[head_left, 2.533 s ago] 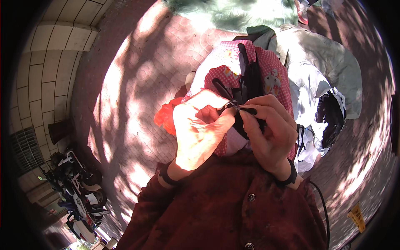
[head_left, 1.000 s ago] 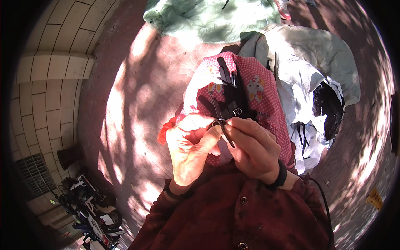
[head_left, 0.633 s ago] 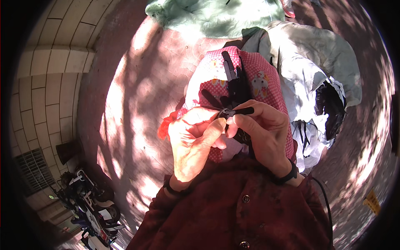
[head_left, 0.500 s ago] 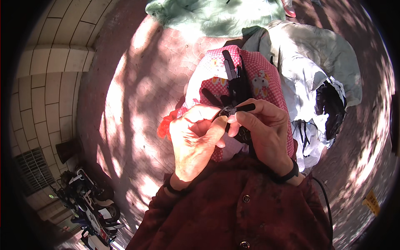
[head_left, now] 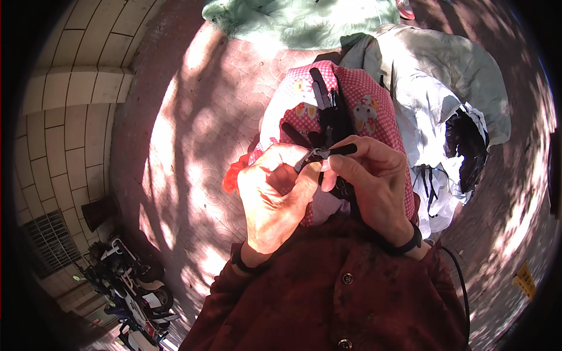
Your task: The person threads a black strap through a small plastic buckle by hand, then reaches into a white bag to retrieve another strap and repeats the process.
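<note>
Beneath and beyond our hands spreads a pink-and-white checked cloth printed with rabbits. On it, just past our fingertips, lies a bunch of flat black strips. Our left hand and right hand meet close together, thumb and forefinger of each pinched closed. Between those tips they share a short, narrow black strap, its long axis running roughly left to right. Its dark end lies by our right forefinger; a tiny, shiny, buckle-like piece sits nearer our left thumb, too fine to make out.
</note>
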{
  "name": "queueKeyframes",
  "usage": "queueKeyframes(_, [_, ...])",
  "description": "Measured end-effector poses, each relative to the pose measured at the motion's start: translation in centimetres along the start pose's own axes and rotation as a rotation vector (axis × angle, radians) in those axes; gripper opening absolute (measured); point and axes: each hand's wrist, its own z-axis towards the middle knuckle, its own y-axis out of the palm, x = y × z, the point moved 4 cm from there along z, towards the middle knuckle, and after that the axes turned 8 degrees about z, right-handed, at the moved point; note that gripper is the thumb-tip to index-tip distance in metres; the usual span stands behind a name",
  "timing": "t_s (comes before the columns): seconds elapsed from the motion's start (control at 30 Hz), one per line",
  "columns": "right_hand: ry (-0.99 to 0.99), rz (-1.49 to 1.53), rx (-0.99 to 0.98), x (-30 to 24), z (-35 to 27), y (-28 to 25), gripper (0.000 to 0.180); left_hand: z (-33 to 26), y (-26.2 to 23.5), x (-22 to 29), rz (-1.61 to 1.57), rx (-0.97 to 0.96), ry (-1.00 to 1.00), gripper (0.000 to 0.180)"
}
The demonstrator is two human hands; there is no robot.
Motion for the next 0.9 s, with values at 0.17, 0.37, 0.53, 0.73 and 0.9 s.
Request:
queueKeyframes(0.17, [-0.08,-0.089,-0.024,-0.5,0.1,0.7,0.004,0.1,0.8,0.5,0.075,0.08,0.076,0.011])
queueKeyframes(0.37, [-0.081,-0.203,-0.058,-1.2,0.2,0.7,0.009,0.1,1.0,0.7,0.05,0.1,0.119,0.01])
queueKeyframes(0.53, [-0.043,-0.152,-0.036,-0.7,0.2,0.7,0.011,-0.2,0.9,-0.1,-0.01,0.09,0.068,0.009])
queueKeyframes(0.73, [-0.022,-0.148,-0.016,-0.4,0.3,0.5,0.013,-0.1,0.7,-0.8,-0.077,0.089,0.078,0.011])
queueKeyframes(0.9, [-0.041,-0.175,-0.011,-0.5,0.3,0.7,0.012,0.0,1.1,-0.6,-0.034,0.146,0.062,0.012])
